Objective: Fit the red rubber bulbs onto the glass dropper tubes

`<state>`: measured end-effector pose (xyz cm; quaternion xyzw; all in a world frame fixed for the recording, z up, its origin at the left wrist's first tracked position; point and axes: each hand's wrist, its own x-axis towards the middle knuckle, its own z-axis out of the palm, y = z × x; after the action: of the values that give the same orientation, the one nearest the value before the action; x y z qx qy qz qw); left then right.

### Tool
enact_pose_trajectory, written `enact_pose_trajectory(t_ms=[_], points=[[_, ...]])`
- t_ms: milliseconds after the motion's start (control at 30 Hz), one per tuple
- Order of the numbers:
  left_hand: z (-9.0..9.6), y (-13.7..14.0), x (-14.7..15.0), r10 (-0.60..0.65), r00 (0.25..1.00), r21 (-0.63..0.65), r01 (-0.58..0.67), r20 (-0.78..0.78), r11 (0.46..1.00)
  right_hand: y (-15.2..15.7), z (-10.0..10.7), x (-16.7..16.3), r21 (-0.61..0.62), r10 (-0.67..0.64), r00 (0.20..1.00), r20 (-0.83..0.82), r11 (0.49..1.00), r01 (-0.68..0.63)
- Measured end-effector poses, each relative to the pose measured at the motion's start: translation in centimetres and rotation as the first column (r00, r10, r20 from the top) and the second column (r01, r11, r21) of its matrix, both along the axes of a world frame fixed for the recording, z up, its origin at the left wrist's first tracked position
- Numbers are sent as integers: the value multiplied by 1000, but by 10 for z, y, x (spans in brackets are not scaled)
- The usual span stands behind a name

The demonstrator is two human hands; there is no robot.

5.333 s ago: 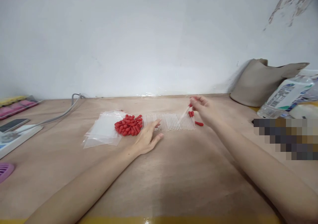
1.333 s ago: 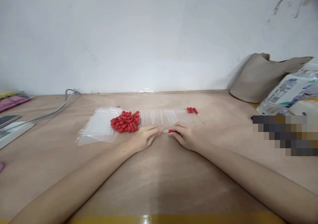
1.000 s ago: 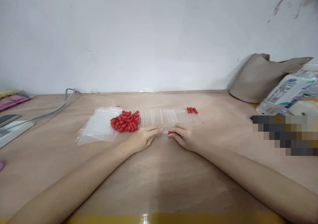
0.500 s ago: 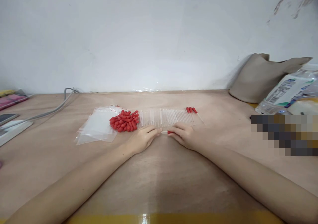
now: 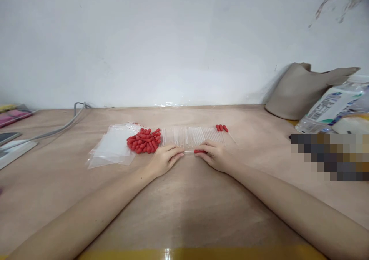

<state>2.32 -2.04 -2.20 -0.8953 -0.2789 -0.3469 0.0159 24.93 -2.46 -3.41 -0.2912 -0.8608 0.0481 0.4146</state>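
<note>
Between my two hands lies a thin clear tube (image 5: 188, 152) with a red rubber bulb (image 5: 198, 151) at its right end, like a dropper. My left hand (image 5: 165, 161) pinches the tube, and my right hand (image 5: 216, 157) is closed on the bulb, its fingers covering part of it. Just beyond my fingers a row of clear dropper tubes (image 5: 184, 136) lies side by side. A heap of red rubber bulbs (image 5: 143, 141) sits left of the row. At the right end several droppers (image 5: 220, 128) carry red bulbs.
Clear zip bags (image 5: 113, 146) lie left of the bulbs. A grey cable (image 5: 63, 128) crosses the left side. At the right stand a beige container (image 5: 291, 91) and a plastic bottle (image 5: 331, 104) by the wall. Yellow tape (image 5: 127, 254) edges the table in front.
My left hand has drawn slightly left, so more of the clear tube shows between the hands. More of the red bulb is visible at my right fingertips.
</note>
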Motion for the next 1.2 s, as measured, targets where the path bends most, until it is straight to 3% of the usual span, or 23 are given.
enact_pose_trajectory(t_ms=[200, 567, 833, 1000, 1200], points=[[0, -1, 0, -39, 999, 32, 39, 19, 999, -1, -1, -3, 46, 24, 999, -29, 999, -23], [4, -8, 5, -33, 996, -78, 40, 86, 996, -1, 1, -8, -18, 31, 994, -103, 999, -33], [4, -2, 4, 16, 998, -115, -23, -53, 993, 6, 3, 3, 66, 35, 997, 72, 997, -40], [3, -1, 2, -14, 996, -115, 3, -94, 993, 7, 2, 8, 88, 12, 989, 145, 996, -25], [0, -2, 0, -9, 994, -93, -1, -109, 996, 7, 2, 6, 105, -14, 994, 112, 994, 2]])
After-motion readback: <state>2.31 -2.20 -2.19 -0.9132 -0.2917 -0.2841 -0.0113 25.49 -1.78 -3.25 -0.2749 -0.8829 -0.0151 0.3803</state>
